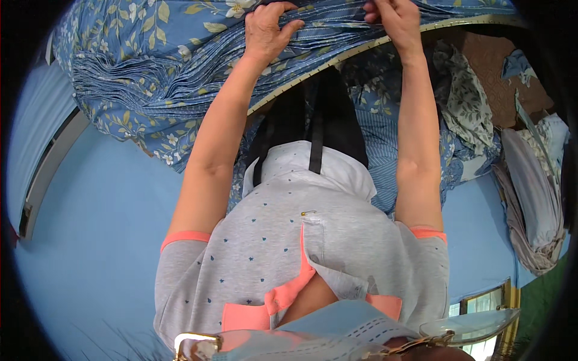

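Note:
Blue floral fabric [153, 39] with white flowers and yellow-green leaves lies heaped before me, its many layers bunched into narrow folds [120, 75]. My left hand [267, 33] rests on these folds, palm down, thumb held apart from the fingers. To its right, my right hand [397, 18] is closed at the fabric's far part, its thumb and fingers drawn together. What they pinch is too small to make out, and the top edge of the picture cuts off part of both hands.
A pale strip with tick marks [328, 67] runs along the table's near edge. More blue patterned cloth [379, 144] hangs or lies below it. At right are a crumpled leaf-print cloth [460, 96], a brown surface [494, 66] and grey bundled cloth [533, 198]. A curved grey bar [51, 162] stands at left.

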`<state>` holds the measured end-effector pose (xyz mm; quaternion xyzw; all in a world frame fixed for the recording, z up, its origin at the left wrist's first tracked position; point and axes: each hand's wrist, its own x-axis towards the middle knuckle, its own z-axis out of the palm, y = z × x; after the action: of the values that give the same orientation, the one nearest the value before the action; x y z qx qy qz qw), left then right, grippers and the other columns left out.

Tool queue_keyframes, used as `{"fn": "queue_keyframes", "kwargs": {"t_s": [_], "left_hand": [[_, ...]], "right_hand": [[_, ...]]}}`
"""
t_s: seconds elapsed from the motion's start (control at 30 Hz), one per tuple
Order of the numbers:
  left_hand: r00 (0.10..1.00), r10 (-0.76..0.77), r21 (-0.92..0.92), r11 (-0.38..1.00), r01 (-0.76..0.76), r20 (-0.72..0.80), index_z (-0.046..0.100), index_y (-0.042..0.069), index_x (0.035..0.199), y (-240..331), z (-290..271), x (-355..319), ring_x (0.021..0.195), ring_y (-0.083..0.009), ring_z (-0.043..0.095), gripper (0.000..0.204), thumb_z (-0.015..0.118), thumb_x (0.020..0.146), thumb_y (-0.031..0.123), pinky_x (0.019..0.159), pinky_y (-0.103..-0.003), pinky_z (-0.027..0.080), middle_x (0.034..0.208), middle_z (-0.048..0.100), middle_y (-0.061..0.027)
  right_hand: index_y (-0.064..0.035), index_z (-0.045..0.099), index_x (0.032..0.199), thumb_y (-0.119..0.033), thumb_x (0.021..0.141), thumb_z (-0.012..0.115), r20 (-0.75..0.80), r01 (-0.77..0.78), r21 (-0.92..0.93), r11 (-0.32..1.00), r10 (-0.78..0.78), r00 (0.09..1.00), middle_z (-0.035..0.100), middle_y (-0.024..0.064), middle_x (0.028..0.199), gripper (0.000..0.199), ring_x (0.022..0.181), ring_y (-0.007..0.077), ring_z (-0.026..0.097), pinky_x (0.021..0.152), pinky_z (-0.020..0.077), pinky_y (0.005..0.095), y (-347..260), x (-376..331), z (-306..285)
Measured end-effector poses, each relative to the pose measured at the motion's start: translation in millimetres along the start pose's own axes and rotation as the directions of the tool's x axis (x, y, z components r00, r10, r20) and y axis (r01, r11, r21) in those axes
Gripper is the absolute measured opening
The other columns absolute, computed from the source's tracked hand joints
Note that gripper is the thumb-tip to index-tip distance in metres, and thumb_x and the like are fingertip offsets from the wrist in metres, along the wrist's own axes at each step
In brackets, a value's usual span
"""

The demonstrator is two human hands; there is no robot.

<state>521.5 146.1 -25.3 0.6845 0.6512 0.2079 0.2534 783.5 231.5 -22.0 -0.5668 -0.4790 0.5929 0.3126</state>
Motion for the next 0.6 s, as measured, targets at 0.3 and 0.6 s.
{"fn": "queue_keyframes", "kwargs": {"t_s": [0.3,0.6], "left_hand": [[0.998,0.035,0.033,0.999,-0.033,-0.061,0.067,0.009,0.111,-6,-3,-7,0.102,-0.0324,0.06,0.035,0.079,0.079,0.018,0.089,-0.043,0.043,0.105,0.067,-0.0109],[0.853,0.447,0.099,0.894,-0.437,-0.27,0.077,0.014,0.093,31,-28,-11,0.09,-0.0274,0.063,0.024,0.089,0.072,0.019,0.075,-0.039,0.048,0.097,0.068,-0.0048]], "right_hand": [[-0.008,0.075,0.108,-0.016,0.089,0.078,-0.001,0.494,-0.385,0.78,-0.535,0.845,0.071,0.0056,0.1,0.021,0.074,0.0204,0.068,0.065,0.053,0.0281,35,-55,1],[-0.0007,0.074,0.094,-0.007,0.085,0.077,0.01,0.391,-0.424,0.817,-0.428,0.904,0.064,0.0099,0.08,0.012,0.063,0.0203,0.059,0.059,0.0457,0.0314,-3,-35,2]]}}
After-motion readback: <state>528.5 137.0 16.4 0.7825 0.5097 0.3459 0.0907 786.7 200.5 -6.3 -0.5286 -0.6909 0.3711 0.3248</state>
